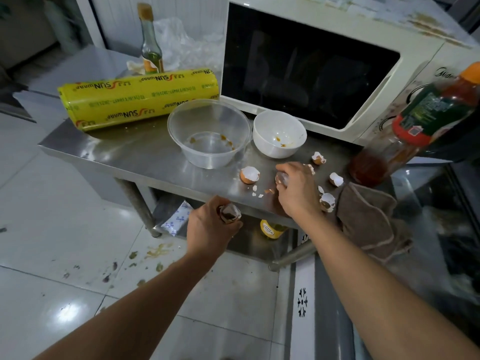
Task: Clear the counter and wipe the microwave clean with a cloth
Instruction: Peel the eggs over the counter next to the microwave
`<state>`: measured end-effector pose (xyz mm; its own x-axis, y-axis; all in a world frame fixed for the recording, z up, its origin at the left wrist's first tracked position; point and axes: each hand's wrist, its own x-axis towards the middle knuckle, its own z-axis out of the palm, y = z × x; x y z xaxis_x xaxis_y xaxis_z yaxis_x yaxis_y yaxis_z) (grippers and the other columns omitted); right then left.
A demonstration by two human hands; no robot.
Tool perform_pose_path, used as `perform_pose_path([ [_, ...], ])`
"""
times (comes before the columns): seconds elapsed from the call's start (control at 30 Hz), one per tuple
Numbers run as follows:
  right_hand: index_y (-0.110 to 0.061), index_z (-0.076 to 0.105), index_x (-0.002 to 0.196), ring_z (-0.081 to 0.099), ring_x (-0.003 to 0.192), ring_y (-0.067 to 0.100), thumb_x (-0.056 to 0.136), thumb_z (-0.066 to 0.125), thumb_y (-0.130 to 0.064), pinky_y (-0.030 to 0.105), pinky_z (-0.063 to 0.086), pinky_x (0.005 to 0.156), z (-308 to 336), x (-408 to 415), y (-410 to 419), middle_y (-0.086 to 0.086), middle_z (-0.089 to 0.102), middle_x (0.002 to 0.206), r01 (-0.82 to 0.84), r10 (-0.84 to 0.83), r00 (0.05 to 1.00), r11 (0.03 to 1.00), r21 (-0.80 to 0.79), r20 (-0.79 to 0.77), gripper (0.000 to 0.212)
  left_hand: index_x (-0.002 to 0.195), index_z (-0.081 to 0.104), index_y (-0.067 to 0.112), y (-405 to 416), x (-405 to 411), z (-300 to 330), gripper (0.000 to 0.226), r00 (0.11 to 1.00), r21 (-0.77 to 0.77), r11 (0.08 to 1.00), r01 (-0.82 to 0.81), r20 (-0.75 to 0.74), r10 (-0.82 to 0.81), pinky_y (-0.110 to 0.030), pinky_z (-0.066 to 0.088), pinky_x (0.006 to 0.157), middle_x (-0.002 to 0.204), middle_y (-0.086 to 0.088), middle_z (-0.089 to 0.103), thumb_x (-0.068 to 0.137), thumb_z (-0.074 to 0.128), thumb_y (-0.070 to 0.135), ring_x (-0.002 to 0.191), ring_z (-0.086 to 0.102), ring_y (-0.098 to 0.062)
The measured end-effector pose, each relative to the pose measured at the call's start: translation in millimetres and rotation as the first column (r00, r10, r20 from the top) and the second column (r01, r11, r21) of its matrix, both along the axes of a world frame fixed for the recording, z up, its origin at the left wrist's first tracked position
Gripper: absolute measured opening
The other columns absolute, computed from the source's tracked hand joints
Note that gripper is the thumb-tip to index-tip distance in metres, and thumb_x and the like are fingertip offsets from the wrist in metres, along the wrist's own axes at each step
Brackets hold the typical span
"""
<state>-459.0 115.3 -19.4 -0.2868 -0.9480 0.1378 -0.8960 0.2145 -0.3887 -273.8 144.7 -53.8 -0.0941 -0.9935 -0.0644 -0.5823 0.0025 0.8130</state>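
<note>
Left hand [213, 224]: we had our fingers curled around a crumpled brown wrapper [230, 213] at the counter's [145, 154] front edge, about 7 o'clock from the clear bowl [209, 132].
Right hand [296, 187]: we pinched an eggshell piece [281, 179] on the counter.
Shells: one half [250, 174] lay at 9 o'clock of that hand, others [336, 179] at 3 o'clock.
Cloth [368, 216]: brown, draped at the counter's right end.
Microwave [337, 48]: at 12 o'clock, door closed, white bowl [279, 133] before it.

Two bowls [210, 132] [279, 133], three bottles [150, 40] [415, 126] [270, 228], one cloth [371, 216], one microwave [324, 61].
</note>
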Motion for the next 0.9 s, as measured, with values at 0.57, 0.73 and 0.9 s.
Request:
perform_pose_path([
  [0.57, -0.012, 0.035, 0.139, 0.041, 0.130, 0.021, 0.081, 0.038, 0.015, 0.032, 0.034, 0.108, -19.0, 20.9, 49.8, 0.006, 0.045, 0.141, -0.288, 0.259, 0.937, 0.953, 0.098, 0.234, 0.064, 0.104, 0.054, 0.022, 8.2, -21.0, -21.2, 0.042, 0.993, 0.110, 0.987, -0.117, 0.014, 0.116, -0.019, 0.050, 0.070, 0.095, 0.007, 0.059, 0.070, 0.080, 0.027, 0.089, 0.057, -0.010],
  [0.73, -0.014, 0.027, 0.144, 0.033, 0.135, 0.019, 0.082, 0.037, 0.015, 0.022, 0.027, 0.104, -13.4, 16.5, 34.7, 0.003, 0.034, 0.147, -0.269, 0.235, 0.951, 0.950, 0.159, 0.201, 0.070, 0.105, 0.052, 0.022, 10.7, -34.1, -33.0, 0.046, 0.992, 0.163, 0.979, -0.123, -0.020, 0.128, -0.025, 0.055, 0.075, 0.103, 0.001, 0.064, 0.069, 0.081, 0.024, 0.092, 0.061, -0.013],
  [0.9, -0.012, 0.029, 0.143, 0.039, 0.127, 0.013, 0.079, 0.035, 0.019, 0.008, 0.022, 0.096, -18.0, 25.6, 37.2, 0.006, 0.037, 0.142, -0.375, 0.334, 0.914, 0.913, 0.163, 0.230, 0.072, 0.091, 0.045, 0.022, 9.7, -47.2, -37.1, 0.042, 0.977, 0.160, 0.968, -0.194, -0.055, 0.205, -0.026, 0.049, 0.067, 0.087, 0.004, 0.061, 0.068, 0.080, 0.023, 0.080, 0.057, -0.013],
])
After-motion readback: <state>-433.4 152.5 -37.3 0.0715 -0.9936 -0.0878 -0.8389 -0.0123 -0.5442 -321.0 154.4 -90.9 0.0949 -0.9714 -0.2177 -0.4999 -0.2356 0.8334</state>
